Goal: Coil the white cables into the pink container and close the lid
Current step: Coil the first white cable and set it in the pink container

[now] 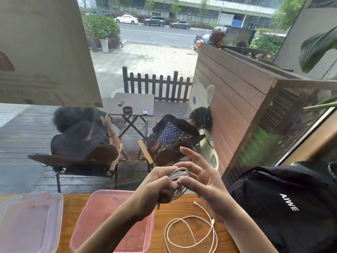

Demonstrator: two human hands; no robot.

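Left hand [160, 189] clamps the coil [179, 177] above the surface [182, 207]; right hand [204, 181] is spread, fingers at its edge. Second cable [191, 232] lies loose at 4 o'clock of the empty container [109, 221]. Lid [27, 221] off at 9 o'clock. Judged barely begun.

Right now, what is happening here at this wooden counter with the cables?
A person is winding a white cable coil between both hands. The left hand grips the coil; the right hand is open beside it. A second white cable lies loose on the counter. The pink container is open and looks empty; its lid lies to its left.
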